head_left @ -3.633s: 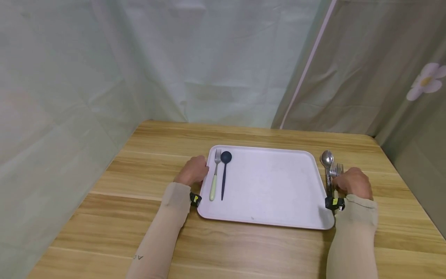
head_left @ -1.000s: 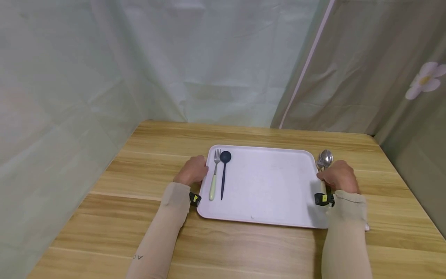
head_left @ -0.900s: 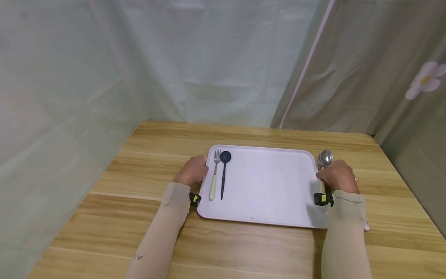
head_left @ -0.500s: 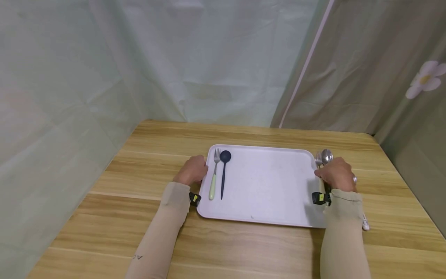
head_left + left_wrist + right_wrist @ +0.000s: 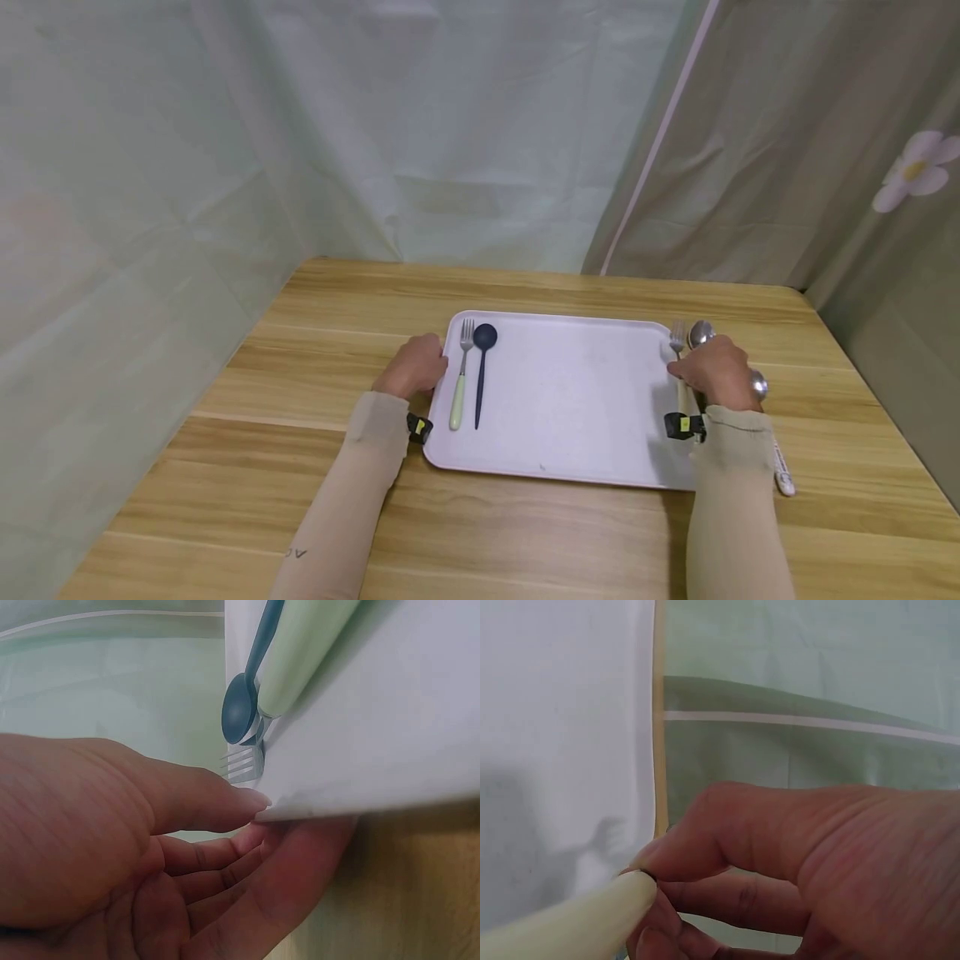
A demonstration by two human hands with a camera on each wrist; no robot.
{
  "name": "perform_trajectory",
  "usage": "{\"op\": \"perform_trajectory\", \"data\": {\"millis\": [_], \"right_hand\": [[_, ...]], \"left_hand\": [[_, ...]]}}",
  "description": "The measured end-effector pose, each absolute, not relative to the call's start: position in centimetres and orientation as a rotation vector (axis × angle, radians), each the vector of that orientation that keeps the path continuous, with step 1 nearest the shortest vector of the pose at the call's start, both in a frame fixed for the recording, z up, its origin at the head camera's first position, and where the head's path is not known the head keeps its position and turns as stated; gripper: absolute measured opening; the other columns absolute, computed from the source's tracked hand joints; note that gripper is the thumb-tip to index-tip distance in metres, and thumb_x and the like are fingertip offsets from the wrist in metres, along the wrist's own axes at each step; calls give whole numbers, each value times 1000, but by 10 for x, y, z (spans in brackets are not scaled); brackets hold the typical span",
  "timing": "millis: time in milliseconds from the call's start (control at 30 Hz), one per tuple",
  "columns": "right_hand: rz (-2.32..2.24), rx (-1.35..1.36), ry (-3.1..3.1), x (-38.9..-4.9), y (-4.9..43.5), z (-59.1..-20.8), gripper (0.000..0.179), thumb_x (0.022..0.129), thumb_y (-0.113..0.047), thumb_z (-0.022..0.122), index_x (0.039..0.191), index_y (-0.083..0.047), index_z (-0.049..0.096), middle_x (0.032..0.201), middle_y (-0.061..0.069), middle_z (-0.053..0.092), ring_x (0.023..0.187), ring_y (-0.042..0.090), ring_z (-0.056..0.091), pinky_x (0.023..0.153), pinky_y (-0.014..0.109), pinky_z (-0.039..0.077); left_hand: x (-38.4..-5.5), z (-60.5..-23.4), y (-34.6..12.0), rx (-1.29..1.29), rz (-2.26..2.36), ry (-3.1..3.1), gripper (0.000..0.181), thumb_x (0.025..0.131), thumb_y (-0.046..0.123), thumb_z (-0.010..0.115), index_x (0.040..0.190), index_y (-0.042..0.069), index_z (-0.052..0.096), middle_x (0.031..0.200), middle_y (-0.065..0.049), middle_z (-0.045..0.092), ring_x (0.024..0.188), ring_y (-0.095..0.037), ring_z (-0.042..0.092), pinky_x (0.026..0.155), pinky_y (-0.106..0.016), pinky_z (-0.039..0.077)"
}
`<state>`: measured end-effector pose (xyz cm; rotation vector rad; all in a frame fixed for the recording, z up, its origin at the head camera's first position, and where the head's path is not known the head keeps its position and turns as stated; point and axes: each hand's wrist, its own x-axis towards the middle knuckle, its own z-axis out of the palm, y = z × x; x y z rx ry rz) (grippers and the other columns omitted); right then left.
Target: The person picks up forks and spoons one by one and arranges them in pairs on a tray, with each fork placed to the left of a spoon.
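My left hand [image 5: 415, 367] holds the left rim of the white tray [image 5: 577, 408]; the left wrist view shows the thumb above the rim and fingers beneath it. On the tray's left side lie a fork with a pale green handle [image 5: 457, 404] and a dark blue spoon [image 5: 486, 336], side by side. My right hand [image 5: 718, 371] pinches a second fork [image 5: 677, 336] at the tray's right edge, tines pointing away. Thumb and fingers meet at the top of its cream handle [image 5: 570, 922] in the right wrist view. A shadow of hand and fork falls on the tray.
Right of the tray, a metal spoon [image 5: 701, 332] lies partly behind my right hand. Another spoon [image 5: 759, 384] is farther right, and a patterned handle end [image 5: 783, 481] shows beside the sleeve. Curtains [image 5: 480, 150] stand behind the wooden table [image 5: 360, 292].
My right hand has moved left with the cream-handled fork, from beside the spoons to over the tray's right edge. More of the farther spoon shows. The left hand and tray stay put.
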<state>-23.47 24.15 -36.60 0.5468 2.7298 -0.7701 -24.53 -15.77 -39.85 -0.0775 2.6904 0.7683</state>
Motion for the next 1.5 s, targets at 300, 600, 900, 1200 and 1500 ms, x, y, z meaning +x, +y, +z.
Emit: {"op": "perform_trajectory", "data": {"millis": [300,600,900,1200,1500], "right_hand": [[-775,483,2789,-238,232,-367,33,84,-25,73,80,5,63,72,11,53,68,25,49,54,32,41],[-714,484,2796,-238,225,-368,39,85,-29,73,89,9,64,81,18,58,74,28,53,60,35,44],[-792,536,2756,-240,217,-368,46,88,-30,74,102,12,60,93,22,58,82,31,54,64,36,46],[-792,551,2747,-243,212,-370,55,89,-31,73,111,15,55,97,25,55,85,33,55,65,37,50],[-819,461,2761,-241,207,-370,39,90,-26,72,101,11,69,98,25,63,85,33,58,68,40,51]], "left_hand": [[-245,-400,-158,-54,789,2701,24,106,13,43,103,-2,62,85,-13,65,69,-19,63,57,-24,50],[-245,-400,-159,-53,765,2709,24,105,13,43,104,-3,61,84,-13,64,68,-19,62,56,-24,48],[-246,-399,-157,-70,772,2703,25,106,14,43,104,-2,62,84,-13,64,69,-19,63,56,-24,48],[-246,-399,-157,-85,770,2697,24,106,14,44,105,-2,62,86,-13,64,71,-20,63,57,-24,49],[-246,-399,-158,-72,757,2697,25,106,13,43,105,-3,62,84,-14,65,69,-20,62,56,-24,48]]}}
